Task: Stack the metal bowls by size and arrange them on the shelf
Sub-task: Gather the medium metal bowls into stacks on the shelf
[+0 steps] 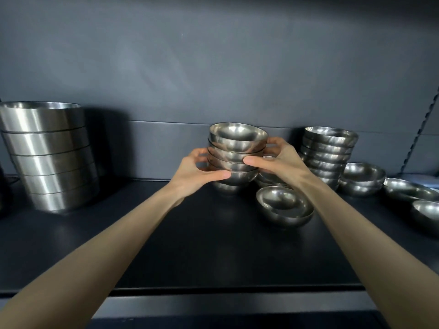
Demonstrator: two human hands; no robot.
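Steel stack (236, 154): rounded bowls nested at shelf centre, bottom bowl apparently just above the dark shelf (190, 245).
Handling: likely rigid, smooth, slippery, prone to tilting; best gripped low, from 3 and 9 o'clock.
Left hand (197, 170): fingers curled halfway, thumb pressing lowest bowl.
Right hand (278, 160): thumb on mid-stack, fingers wrapping behind.
Loose bowl (283, 206): at 4 o'clock of stack.
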